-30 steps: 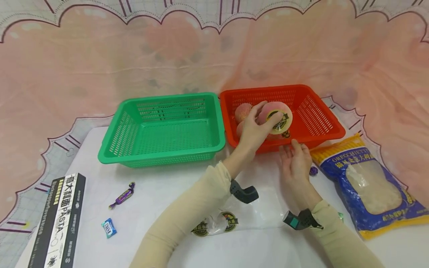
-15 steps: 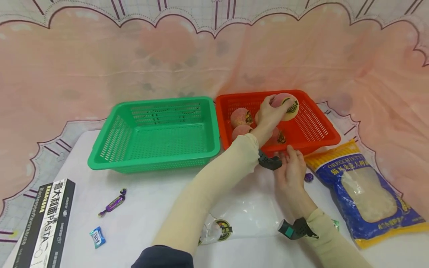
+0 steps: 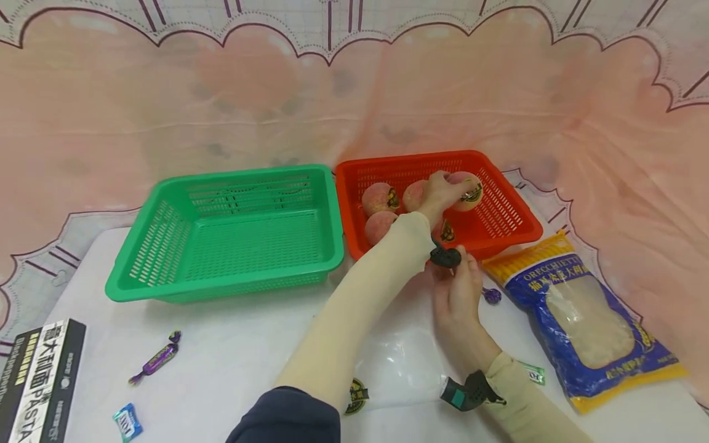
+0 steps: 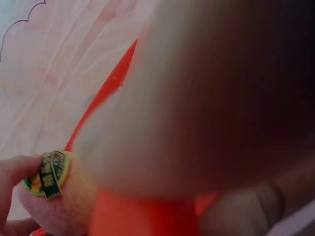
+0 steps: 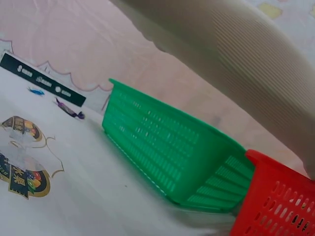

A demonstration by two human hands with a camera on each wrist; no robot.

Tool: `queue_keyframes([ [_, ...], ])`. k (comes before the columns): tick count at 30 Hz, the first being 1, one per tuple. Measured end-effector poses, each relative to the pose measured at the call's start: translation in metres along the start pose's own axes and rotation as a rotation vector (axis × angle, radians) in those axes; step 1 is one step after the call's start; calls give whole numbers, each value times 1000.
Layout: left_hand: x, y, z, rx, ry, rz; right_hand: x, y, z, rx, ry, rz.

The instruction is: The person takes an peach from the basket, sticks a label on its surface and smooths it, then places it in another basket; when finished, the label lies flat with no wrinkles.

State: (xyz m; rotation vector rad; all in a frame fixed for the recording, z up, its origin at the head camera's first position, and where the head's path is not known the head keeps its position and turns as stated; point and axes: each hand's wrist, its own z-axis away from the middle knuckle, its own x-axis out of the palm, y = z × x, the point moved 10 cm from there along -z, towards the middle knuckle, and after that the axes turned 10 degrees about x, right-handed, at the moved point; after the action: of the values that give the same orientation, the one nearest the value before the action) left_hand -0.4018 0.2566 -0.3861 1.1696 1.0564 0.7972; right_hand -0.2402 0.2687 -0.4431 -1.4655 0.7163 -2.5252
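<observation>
Inside the red basket, my left hand grips a pink peach with a dark fruit label on it. The left wrist view has this peach at lower left, with the thumb pressed by its label; a blurred part of the hand covers much of that view. Several other peaches lie at the basket's left side. My right hand is at the basket's front wall, thumb up and fingers extended, partly overlapped by the left wrist's camera. The right wrist view does not show its fingers.
Left of the red basket stands a green basket. A clear plastic bag lies in front. At right are a blue and yellow orecchiette bag and a purple candy; at left, a pasta box and wrapped candies.
My left hand has carried the peach rightward and then lowered it into the red basket. The right hand stays by the front wall. The head view has shifted right.
</observation>
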Motion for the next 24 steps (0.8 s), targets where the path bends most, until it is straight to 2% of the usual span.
queue_keyframes([
  [5,11,-6,-1,-52,-89,-28,-1,6,-2,49,-9,-75],
  [8,14,-6,0,-55,-112,-70,-3,9,-3,78,-11,-138],
  [13,18,-4,0,-35,-150,-211,-8,11,-2,87,-8,-209],
  [18,23,-1,-1,-13,-194,-402,-6,10,-2,73,-27,-197],
  [24,28,1,0,-23,-249,-555,-4,8,-2,66,-32,-190],
])
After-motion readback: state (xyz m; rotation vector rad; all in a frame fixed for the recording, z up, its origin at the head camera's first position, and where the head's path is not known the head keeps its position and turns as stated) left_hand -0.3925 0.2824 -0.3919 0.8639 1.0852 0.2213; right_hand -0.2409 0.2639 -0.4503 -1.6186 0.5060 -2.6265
